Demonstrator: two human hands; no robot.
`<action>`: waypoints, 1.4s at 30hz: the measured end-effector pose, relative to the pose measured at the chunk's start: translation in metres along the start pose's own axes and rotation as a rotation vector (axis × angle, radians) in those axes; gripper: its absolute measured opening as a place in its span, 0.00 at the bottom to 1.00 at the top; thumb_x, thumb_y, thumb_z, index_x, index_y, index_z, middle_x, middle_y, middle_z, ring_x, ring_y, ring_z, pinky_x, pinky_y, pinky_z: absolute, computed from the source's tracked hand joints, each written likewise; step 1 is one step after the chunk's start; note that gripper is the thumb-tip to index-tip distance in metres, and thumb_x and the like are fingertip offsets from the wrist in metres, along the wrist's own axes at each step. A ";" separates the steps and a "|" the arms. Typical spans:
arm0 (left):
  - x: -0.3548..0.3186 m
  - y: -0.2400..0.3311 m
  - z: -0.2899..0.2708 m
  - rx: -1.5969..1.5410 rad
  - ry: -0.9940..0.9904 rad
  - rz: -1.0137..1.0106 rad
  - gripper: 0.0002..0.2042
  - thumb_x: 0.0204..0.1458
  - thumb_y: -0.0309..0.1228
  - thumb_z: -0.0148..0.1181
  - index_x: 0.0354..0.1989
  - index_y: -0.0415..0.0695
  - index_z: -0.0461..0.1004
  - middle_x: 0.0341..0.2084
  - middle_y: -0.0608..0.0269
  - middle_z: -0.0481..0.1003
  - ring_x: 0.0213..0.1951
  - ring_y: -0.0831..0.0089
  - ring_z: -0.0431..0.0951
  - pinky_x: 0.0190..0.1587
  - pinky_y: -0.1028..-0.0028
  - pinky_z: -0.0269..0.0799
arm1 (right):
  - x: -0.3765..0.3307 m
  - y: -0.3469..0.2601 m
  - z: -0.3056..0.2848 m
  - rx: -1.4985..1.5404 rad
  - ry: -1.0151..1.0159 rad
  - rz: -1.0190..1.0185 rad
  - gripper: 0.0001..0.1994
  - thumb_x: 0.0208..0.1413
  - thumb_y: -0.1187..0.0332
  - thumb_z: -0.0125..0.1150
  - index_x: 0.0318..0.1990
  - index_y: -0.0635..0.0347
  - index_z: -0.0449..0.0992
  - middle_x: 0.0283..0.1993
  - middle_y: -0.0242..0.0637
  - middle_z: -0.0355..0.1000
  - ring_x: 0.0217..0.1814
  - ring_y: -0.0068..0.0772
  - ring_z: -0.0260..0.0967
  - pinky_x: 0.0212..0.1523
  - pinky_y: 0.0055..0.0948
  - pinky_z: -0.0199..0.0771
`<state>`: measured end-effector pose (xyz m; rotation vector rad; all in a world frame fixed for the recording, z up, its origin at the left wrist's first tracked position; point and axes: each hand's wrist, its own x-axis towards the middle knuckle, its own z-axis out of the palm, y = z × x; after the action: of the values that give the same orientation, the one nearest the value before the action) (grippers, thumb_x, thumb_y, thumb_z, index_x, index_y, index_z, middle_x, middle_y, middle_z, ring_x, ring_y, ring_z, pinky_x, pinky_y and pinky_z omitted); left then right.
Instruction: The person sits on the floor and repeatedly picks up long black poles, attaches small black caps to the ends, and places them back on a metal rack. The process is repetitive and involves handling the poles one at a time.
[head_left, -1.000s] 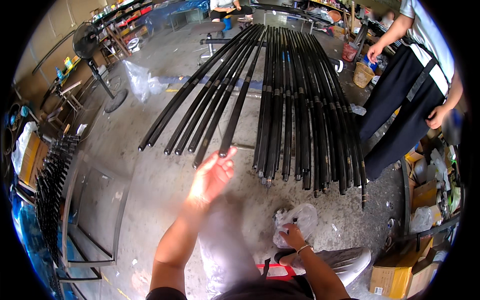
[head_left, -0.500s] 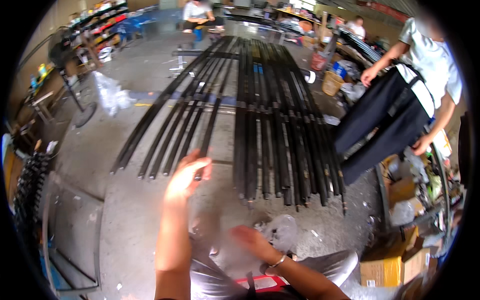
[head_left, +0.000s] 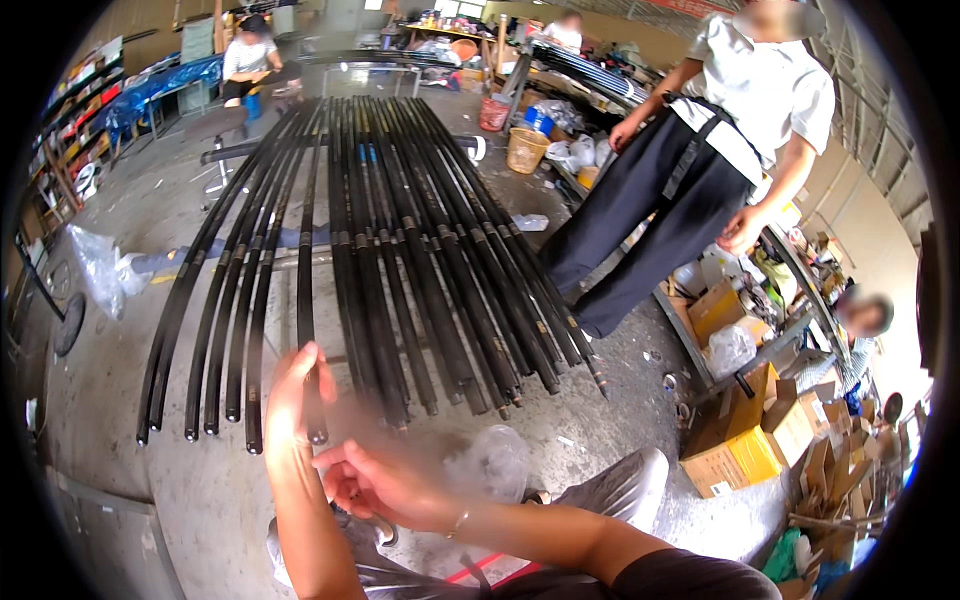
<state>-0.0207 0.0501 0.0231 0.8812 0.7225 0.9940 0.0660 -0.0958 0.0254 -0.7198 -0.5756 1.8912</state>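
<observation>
Inside the left hand [head_left: 291,405], black pole [head_left: 305,290] grasped near its end, right hand [head_left: 388,490] close by, its hold unclear.

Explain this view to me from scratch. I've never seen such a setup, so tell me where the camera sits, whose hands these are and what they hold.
There is no machine here: a person works with bare hands. The camera is worn on that person's head and looks down; its fisheye lens bends straight edges toward the rim. Long black poles lie side by side, seemingly resting on a crosswise bar above the grey floor. The left hand holds one pole near its closer end. The right hand is beside that end, blurred, so whether it holds anything is unclear. Another person stands to the right.
</observation>
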 end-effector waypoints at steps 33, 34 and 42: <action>-0.022 -0.006 0.038 0.092 0.378 0.358 0.09 0.59 0.36 0.49 0.33 0.44 0.62 0.10 0.69 0.61 0.09 0.80 0.60 0.09 0.80 0.60 | -0.040 0.000 -0.026 0.063 0.164 0.111 0.23 0.62 0.46 0.40 0.40 0.59 0.68 0.28 0.25 0.65 0.25 0.16 0.60 0.20 0.17 0.56; -0.021 -0.006 0.036 0.097 0.361 0.359 0.09 0.59 0.36 0.49 0.33 0.44 0.62 0.10 0.69 0.61 0.09 0.80 0.60 0.09 0.80 0.60 | -0.039 0.004 -0.027 0.161 0.104 0.122 0.23 0.63 0.46 0.38 0.41 0.58 0.69 0.29 0.24 0.65 0.25 0.16 0.59 0.20 0.17 0.56; -0.030 -0.004 0.030 0.129 0.314 0.305 0.11 0.58 0.38 0.51 0.30 0.45 0.61 0.11 0.69 0.63 0.10 0.79 0.62 0.10 0.79 0.61 | -0.043 0.005 -0.020 0.382 -0.009 0.190 0.22 0.63 0.47 0.38 0.41 0.57 0.67 0.32 0.24 0.60 0.30 0.18 0.57 0.22 0.16 0.52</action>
<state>-0.0059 0.0129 0.0370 0.9773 0.9429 1.3896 0.0908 -0.1362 0.0179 -0.5283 -0.1436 2.1016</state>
